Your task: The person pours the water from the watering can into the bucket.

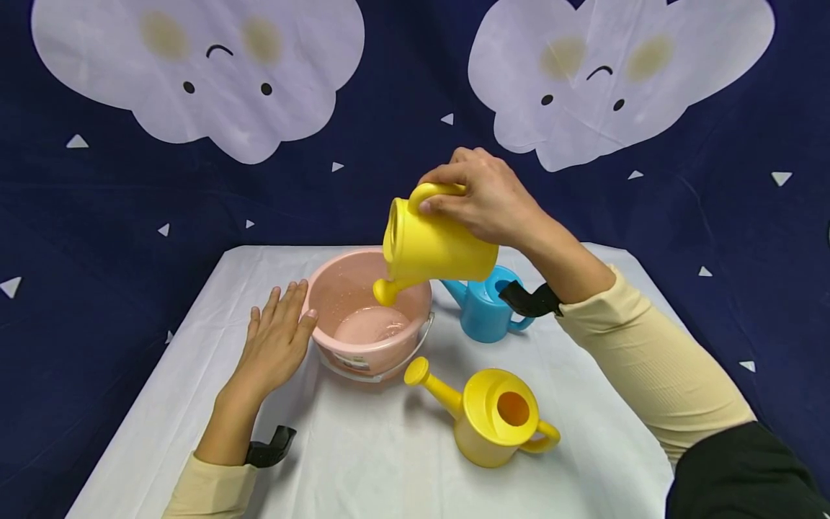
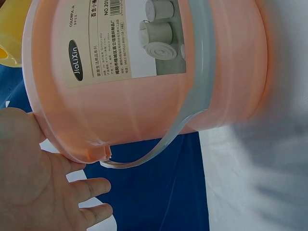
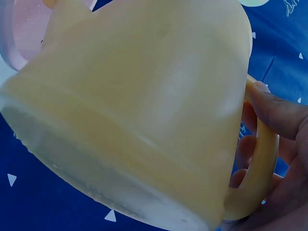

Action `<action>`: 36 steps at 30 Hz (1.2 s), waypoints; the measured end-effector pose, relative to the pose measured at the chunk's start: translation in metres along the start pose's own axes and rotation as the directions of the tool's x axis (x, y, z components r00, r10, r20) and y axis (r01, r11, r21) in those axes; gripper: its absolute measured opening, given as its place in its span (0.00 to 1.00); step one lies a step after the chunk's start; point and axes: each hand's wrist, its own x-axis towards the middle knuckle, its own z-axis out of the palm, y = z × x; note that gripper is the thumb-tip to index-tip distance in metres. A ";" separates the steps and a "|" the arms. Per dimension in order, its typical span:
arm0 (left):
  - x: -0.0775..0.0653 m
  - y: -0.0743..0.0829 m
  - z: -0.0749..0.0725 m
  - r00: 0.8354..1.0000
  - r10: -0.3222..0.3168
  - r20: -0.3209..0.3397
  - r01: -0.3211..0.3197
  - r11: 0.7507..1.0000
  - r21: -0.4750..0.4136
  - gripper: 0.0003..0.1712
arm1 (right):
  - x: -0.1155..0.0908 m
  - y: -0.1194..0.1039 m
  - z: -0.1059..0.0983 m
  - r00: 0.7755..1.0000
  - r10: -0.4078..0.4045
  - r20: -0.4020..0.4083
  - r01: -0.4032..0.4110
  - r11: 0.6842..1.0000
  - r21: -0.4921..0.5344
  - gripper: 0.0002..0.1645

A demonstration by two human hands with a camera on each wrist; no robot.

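My right hand [image 1: 489,194] grips the handle of a yellow watering can [image 1: 441,245], held in the air and tipped so its spout head points down over a pink bucket [image 1: 369,353]. In the right wrist view the fingers curl round the can's handle [image 3: 267,159]. A little water lies in the bottom of the bucket. My left hand [image 1: 275,339] touches the bucket's left rim with straight fingers; the left wrist view shows this hand [image 2: 43,183] against the rim beside the handle joint. Whether water leaves the spout I cannot tell.
A second yellow watering can [image 1: 493,425] stands upright in front, its spout toward the bucket. Behind it, a blue watering can [image 1: 486,310] stands to the bucket's right. The white-covered table [image 1: 363,461] meets a dark blue cloth [image 1: 402,108] with clouds at the back.
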 end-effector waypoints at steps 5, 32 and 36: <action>0.000 0.000 0.000 1.000 0.002 -0.005 -0.002 1.000 0.001 0.36 | -0.001 0.002 -0.002 1.000 -0.006 -0.007 0.006 1.000 0.000 0.15; 0.000 0.001 0.000 1.000 -0.007 0.004 0.007 1.000 0.005 0.36 | -0.010 0.016 -0.009 0.997 -0.023 -0.076 0.023 1.000 0.002 0.16; -0.001 0.001 0.000 1.000 -0.008 0.005 0.008 1.000 0.009 0.36 | -0.011 0.018 -0.009 0.996 -0.012 -0.087 0.013 1.000 0.013 0.16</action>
